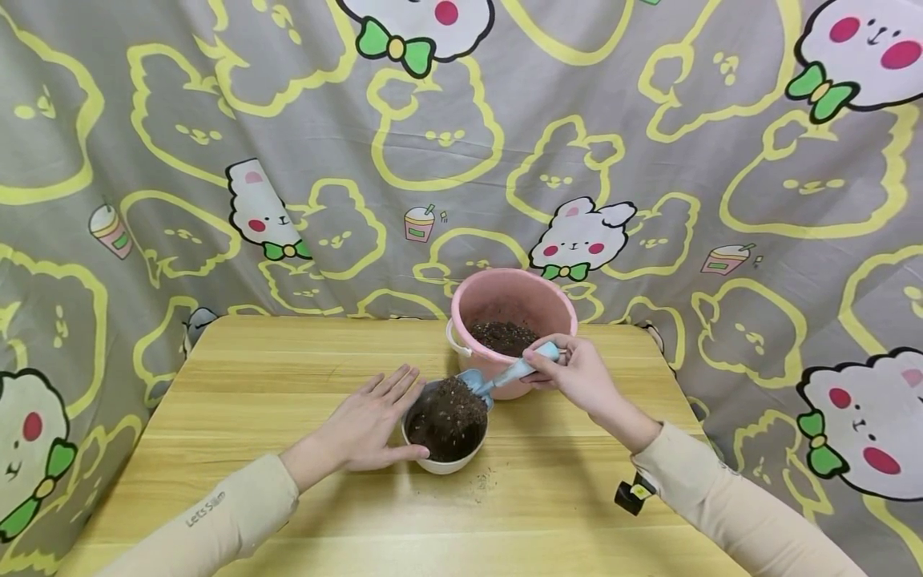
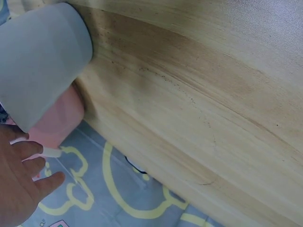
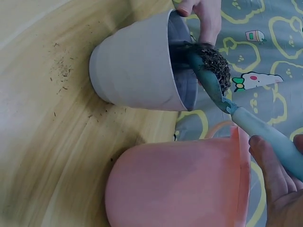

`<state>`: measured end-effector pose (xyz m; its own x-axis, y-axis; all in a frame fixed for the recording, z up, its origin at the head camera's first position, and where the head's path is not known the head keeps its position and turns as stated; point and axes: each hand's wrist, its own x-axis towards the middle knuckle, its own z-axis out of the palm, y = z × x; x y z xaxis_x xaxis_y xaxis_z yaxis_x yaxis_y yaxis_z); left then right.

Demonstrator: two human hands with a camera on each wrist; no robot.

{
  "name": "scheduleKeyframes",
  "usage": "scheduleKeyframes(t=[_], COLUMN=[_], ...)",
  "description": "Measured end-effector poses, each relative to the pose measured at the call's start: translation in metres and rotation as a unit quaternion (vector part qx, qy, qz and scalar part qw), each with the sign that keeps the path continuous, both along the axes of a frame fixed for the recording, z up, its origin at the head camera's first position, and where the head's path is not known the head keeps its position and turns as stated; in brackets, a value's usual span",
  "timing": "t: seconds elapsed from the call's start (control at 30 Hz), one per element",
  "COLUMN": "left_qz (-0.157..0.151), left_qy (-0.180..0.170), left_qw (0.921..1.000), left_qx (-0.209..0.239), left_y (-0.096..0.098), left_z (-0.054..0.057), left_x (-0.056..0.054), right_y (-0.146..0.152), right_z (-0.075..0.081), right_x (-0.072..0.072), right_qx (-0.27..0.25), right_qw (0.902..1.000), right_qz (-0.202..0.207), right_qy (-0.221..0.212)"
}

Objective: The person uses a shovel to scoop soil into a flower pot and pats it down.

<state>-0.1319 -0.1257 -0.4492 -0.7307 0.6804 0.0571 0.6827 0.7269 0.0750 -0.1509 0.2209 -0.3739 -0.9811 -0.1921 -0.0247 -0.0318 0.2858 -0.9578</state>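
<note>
A blue trowel [image 1: 517, 372] is held by its handle in my right hand [image 1: 577, 373], between thumb and fingers. Its blade, heaped with dark soil [image 3: 215, 66], is tilted over the mouth of a white flower pot [image 3: 132, 64]. The pot stands upright on the table, with dark soil visible inside it in the head view. Against the pot's left side rests my left hand [image 1: 375, 421], its fingers straight and spread and its thumb on the near rim. Part of that hand is hidden behind the pot in the right wrist view.
Behind and to the right of the pot stands a pink bucket [image 1: 515, 385] with soil in it and a white handle. Soil crumbs [image 1: 481, 485] lie on the wooden table [image 1: 303, 385] in front of the pot. A patterned grey curtain [image 1: 461, 176] hangs behind the table.
</note>
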Motion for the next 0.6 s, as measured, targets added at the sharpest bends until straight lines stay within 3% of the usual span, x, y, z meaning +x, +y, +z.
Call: scheduleKeyframes(t=[0.6], left_qz=[0.002], left_qy=[0.007], left_qw=[1.0], left_qx=[-0.001], left_y=[0.0003], left_z=[-0.0002], left_x=[0.0005], right_y=[-0.007], right_z=[0.0032], right_x=[0.0047], right_qx=[0.047], right_qw=[0.9975], right_qz=[0.004], right_qy=[0.052])
